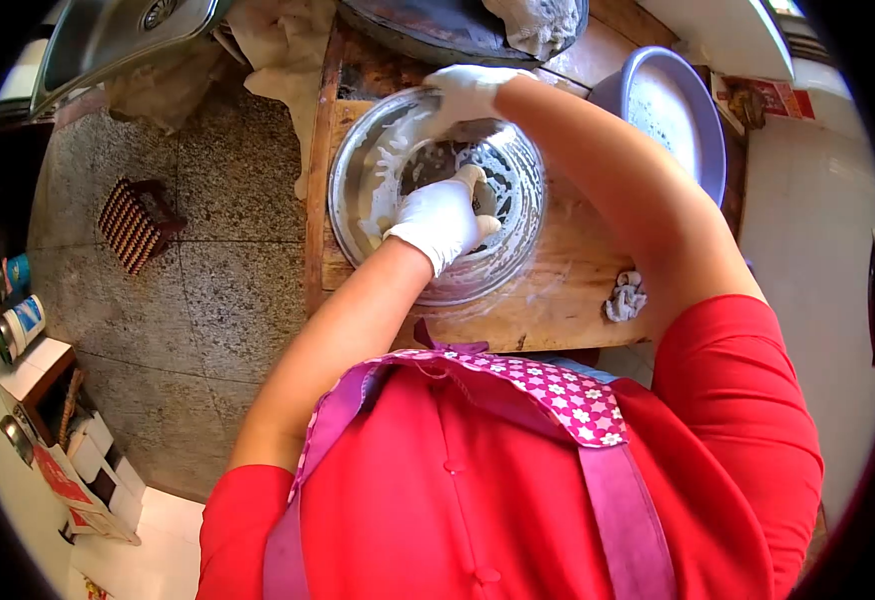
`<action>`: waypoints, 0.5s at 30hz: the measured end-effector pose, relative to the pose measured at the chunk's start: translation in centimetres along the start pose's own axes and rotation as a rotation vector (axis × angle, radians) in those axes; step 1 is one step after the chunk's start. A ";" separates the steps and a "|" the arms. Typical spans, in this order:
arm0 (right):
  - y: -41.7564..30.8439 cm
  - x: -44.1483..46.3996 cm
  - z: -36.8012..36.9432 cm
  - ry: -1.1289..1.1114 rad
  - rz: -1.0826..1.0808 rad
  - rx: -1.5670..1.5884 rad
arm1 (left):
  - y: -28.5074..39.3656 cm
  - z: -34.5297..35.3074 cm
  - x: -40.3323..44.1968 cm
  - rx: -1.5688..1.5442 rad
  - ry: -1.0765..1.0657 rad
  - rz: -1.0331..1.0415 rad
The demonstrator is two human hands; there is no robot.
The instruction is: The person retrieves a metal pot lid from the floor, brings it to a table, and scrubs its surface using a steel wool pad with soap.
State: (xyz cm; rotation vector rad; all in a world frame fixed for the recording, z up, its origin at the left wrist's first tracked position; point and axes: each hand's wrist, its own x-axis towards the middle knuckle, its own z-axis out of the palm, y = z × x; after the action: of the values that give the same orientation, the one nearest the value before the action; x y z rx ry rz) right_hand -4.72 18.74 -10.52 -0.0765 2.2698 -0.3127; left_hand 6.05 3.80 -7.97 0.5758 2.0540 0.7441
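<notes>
A wide metal basin with white suds smeared over its inner wall stands on the wooden table. My left hand, in a white glove, reaches down inside it. Its thumb and fingers are bent around a greyish patch near the basin's bottom, which I cannot make out. At the basin's far rim is my right hand, also gloved in white, its fingers curled over the edge and gripping it. The right fingertips are partly hidden.
A purple tub of sudsy water stands at the right. A crumpled cloth lies on the wooden table. Behind the basin sits a large dark pan. A small woven stool and a metal sink are at the left.
</notes>
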 end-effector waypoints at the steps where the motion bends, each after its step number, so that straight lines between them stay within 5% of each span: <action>1: 1.7 -0.8 -0.3 0.000 0.035 -0.010 | 0.2 -0.1 -0.2 0.006 0.010 -0.004; 2: 2.9 -0.6 0.2 -0.037 0.193 0.024 | 0.1 -0.3 -0.3 -0.007 0.010 -0.005; 10: -3.8 1.5 -0.6 -0.121 -0.048 -0.112 | -0.1 -0.2 0.4 0.016 -0.043 0.024; 15: 2.5 0.2 -0.2 0.010 -0.007 -0.081 | 0.1 -0.4 -0.2 -0.002 -0.022 0.012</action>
State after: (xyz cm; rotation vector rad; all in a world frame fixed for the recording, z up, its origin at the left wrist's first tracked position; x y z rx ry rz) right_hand -4.92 21.17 -11.14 -0.1252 2.2920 -0.2255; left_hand 5.82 3.68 -7.59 0.5931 2.0311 0.7441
